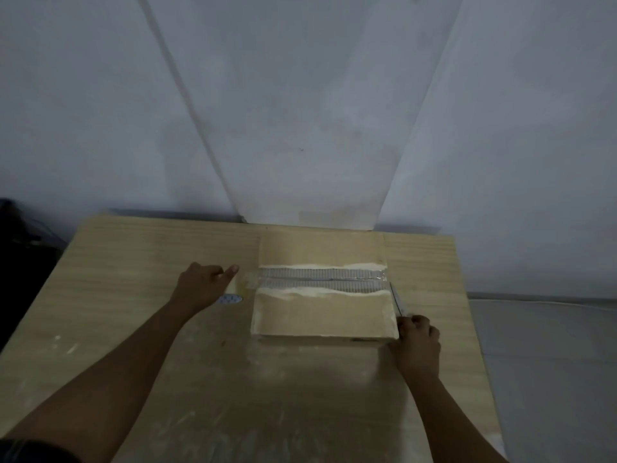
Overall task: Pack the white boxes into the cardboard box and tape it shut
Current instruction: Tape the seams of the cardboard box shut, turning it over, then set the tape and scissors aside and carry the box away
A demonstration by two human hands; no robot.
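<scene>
Closed flat brown cardboard box is sitting at the far middle of the pale wooden table, flaps down, white boxes out of sight. A strip of clear packing tape is running left to right along the centre seam.

Left hand is lying just left of the box at the tape's left end, grip loosely pinching what looks like the tape roll, though blur is hiding it. Right hand is clenching a thin blade-like tool at the box's right near corner, tip angling up toward the tape's right end.

The cut is turning on that end; right hand is nearer. A small white and blue disc is lying by the left wrist, clear of the path.
</scene>
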